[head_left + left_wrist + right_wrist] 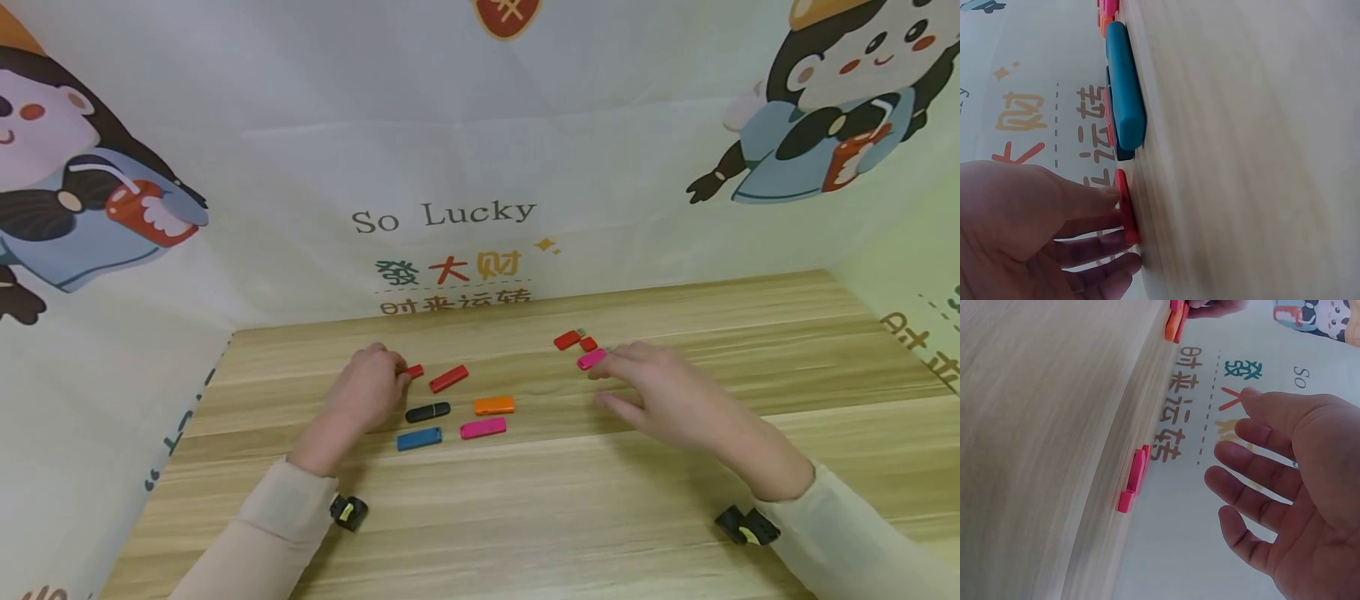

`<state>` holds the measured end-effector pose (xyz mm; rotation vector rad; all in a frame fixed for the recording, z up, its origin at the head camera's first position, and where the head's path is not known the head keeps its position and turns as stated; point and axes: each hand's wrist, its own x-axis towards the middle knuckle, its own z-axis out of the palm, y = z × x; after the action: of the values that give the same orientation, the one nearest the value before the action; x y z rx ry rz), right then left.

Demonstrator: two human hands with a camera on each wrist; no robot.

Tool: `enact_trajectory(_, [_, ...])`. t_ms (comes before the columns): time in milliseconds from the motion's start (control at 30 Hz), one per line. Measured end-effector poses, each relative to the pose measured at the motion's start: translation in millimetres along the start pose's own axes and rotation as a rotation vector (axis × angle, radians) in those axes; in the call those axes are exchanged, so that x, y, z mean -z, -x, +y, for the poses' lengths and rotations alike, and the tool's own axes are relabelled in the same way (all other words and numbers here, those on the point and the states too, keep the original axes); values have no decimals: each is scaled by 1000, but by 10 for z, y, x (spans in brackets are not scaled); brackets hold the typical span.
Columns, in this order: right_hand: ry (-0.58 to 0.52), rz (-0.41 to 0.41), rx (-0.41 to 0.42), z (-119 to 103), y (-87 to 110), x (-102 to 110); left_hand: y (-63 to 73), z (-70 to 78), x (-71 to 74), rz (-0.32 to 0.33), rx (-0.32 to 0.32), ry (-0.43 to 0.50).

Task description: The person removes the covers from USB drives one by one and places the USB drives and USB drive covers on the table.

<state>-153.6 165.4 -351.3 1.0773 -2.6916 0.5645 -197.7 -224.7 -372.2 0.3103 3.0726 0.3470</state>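
My left hand [367, 385] pinches a small red USB stick [1126, 209] between thumb and fingers, low at the wooden table. Near it lie another red USB stick [448, 379], a black one [427, 412], a blue one [419, 438], an orange one [494, 405] and a pink one [483, 427]. My right hand [652, 392] is held with fingers spread and slightly bent, holding nothing. Its fingertips overlap a second pink USB stick [591, 358] in the head view. Just beyond are an uncapped red USB stick [567, 339], metal plug showing, and a red cap [588, 343].
The wooden table [525, 517] meets a white printed backdrop [300, 208] with cartoon figures and lettering at its far edge, and more of it at both sides. Black wrist devices [349, 512] sit at both cuffs.
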Motion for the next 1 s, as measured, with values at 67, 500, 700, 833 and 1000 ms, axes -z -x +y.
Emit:
enact_trajectory(67, [-4, -2, 4, -9, 1, -2, -9, -5, -8, -5, -7, -3])
enact_trajectory(500, [2, -13, 7, -30, 1, -18, -53, -10, -33, 1, 16, 42])
enact_trajectory(700, [5, -9, 11, -36, 2, -21, -58, -11, -26, -11, 16, 62])
enact_trajectory(833, [9, -3, 23, -33, 2, -27, -59, -9, -21, -19, 10, 65])
enact_trajectory(1000, [10, -10, 19, -35, 2, -27, -63, -5, -25, -18, 5, 67])
